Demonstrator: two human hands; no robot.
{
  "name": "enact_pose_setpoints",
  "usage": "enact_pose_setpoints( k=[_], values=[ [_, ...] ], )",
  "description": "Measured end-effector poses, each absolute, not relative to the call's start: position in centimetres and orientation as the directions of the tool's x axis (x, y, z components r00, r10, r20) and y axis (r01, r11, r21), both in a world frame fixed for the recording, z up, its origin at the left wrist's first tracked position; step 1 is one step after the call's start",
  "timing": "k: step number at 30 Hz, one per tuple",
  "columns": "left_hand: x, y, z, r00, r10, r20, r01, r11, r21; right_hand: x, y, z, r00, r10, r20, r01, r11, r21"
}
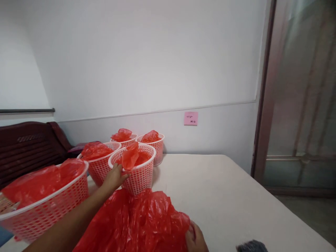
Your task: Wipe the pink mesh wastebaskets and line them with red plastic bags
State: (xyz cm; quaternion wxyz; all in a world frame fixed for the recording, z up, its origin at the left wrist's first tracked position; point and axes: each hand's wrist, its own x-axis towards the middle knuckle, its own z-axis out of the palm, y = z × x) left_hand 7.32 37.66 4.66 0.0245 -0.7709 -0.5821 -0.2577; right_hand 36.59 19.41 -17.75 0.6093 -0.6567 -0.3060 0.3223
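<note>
My left hand reaches forward and is closed at the near left rim of a white plastic mesh basket. Its thumb lies along the outside, with some red film beside it. Inside this basket, a crumpled red plastic bag stands partly above the rim. Closer to me spreads a large, wrinkled heap of red plastic bag, touching or nearly touching the basket's base. At the lower edge, my right hand grips the right side of this heap with curled fingers, partly cut off by the frame.
More white mesh baskets holding red bags stand around: a large one at near left, one behind it, and two near the wall. They share a pale tabletop. A dark fuzzy object shows at the bottom edge.
</note>
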Motion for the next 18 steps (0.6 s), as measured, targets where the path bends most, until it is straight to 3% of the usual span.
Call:
enact_pose_setpoints(
  k=[8,18],
  values=[
    [7.6,37.4,4.8,0.207,0.824,0.528,0.852,-0.417,0.317,35.4,20.5,-20.1,0.485,0.864,0.136,0.199,0.042,-0.979],
    [10.8,34.9,9.4,0.118,0.756,0.644,0.765,-0.483,0.426,31.9,20.1,-18.3,0.362,0.909,0.208,0.217,0.135,-0.967]
  ],
)
